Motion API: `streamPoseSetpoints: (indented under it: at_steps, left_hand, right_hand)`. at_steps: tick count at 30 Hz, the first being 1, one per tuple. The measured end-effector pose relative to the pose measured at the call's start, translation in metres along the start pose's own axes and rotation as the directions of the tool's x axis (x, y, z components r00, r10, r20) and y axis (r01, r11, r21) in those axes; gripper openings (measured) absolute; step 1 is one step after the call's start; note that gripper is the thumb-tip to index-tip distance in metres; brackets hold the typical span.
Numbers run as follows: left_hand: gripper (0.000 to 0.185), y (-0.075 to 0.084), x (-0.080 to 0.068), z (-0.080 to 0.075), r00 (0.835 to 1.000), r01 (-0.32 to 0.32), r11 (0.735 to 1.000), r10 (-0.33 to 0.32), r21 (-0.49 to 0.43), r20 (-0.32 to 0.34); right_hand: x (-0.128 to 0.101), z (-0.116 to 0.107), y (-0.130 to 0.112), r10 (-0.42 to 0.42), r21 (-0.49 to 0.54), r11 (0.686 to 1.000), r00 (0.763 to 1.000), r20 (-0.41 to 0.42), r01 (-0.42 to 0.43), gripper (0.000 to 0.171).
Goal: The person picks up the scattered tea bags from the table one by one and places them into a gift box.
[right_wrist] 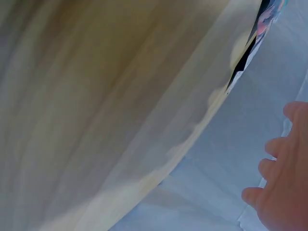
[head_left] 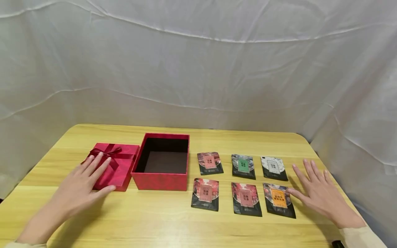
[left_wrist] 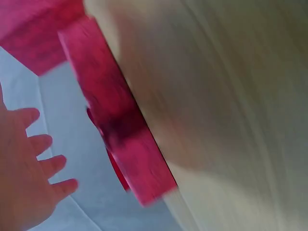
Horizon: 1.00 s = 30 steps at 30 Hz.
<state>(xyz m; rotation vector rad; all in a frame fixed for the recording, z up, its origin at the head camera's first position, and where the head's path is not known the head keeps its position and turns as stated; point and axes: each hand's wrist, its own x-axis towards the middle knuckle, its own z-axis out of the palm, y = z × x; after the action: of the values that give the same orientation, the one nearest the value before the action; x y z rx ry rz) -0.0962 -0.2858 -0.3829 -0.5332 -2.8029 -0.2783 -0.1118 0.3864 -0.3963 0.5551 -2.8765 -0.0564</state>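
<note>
Six packets: two rows of three on the table (head_left: pixel 173 220), between the box (head_left: pixel 161 181) and the right hand (head_left: pixel 321 194)
Box: red, open, just right of the lid (head_left: pixel 122 172)
Backdrop: white cloth (head_left: pixel 198 69) behind the table
Left hand (head_left: pixel 79 189): fingers straight and spread, over the lid's near left corner, fingertips near the bow (head_left: pixel 107 153)
Right hand: fingers straight and spread, thumb at the orange packet (head_left: pixel 279 199), white packet (head_left: pixel 273 167) just left of the fingertips
Writing: labels too small to read
</note>
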Motion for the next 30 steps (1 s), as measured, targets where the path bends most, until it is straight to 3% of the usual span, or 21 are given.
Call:
streamPoseSetpoints:
  at_steps: [3, 5, 7, 11, 13, 14, 18, 22, 30]
  left_hand:
    - [0.083, 0.016, 0.008, -0.002, 0.997, 0.076, 0.984, -0.075, -0.163, 0.015]
    - [0.082, 0.025, 0.015, -0.004, 0.991, 0.132, 0.951, -0.128, -0.281, 0.033]
    - [0.08, 0.033, 0.021, -0.005, 0.98, 0.201, 0.895, -0.186, -0.398, 0.076]
    - [0.076, 0.049, 0.029, -0.006, 0.935, 0.352, 0.679, -0.285, -0.644, 0.21]
    - [0.076, 0.056, 0.033, -0.004, 0.921, 0.383, 0.573, -0.301, -0.724, 0.249]
    - [0.076, 0.059, 0.035, -0.003, 0.92, 0.382, 0.538, -0.297, -0.752, 0.255]
    - [0.079, 0.069, 0.044, 0.002, 0.924, 0.367, 0.497, -0.289, -0.786, 0.249]
    - [0.082, 0.072, 0.051, 0.005, 0.924, 0.367, 0.479, -0.291, -0.798, 0.25]
    - [0.084, 0.071, 0.059, 0.01, 0.935, 0.346, 0.489, -0.246, -0.801, 0.254]
  right_hand:
    - [-0.001, -0.001, -0.003, 0.02, 0.04, 0.999, 0.999, 0.042, -0.022, 0.085]
    - [0.0, -0.002, -0.005, 0.033, 0.095, 0.995, 0.997, 0.073, -0.04, 0.084]
    - [0.001, -0.004, -0.008, 0.05, 0.167, 0.984, 0.994, 0.099, -0.066, 0.082]
    - [0.006, -0.008, -0.016, 0.081, 0.303, 0.947, 0.991, 0.105, -0.11, 0.077]
    - [0.009, -0.01, -0.02, 0.099, 0.351, 0.928, 0.992, 0.082, -0.122, 0.07]
    - [0.01, -0.011, -0.022, 0.109, 0.379, 0.917, 0.992, 0.071, -0.128, 0.066]
    - [0.015, -0.013, -0.026, 0.167, 0.481, 0.862, 0.985, 0.033, -0.162, 0.052]
    - [0.018, -0.011, -0.028, 0.206, 0.52, 0.835, 0.979, 0.014, -0.183, 0.044]
    - [0.02, -0.006, -0.031, 0.199, 0.551, 0.814, 0.979, 0.035, -0.186, 0.04]
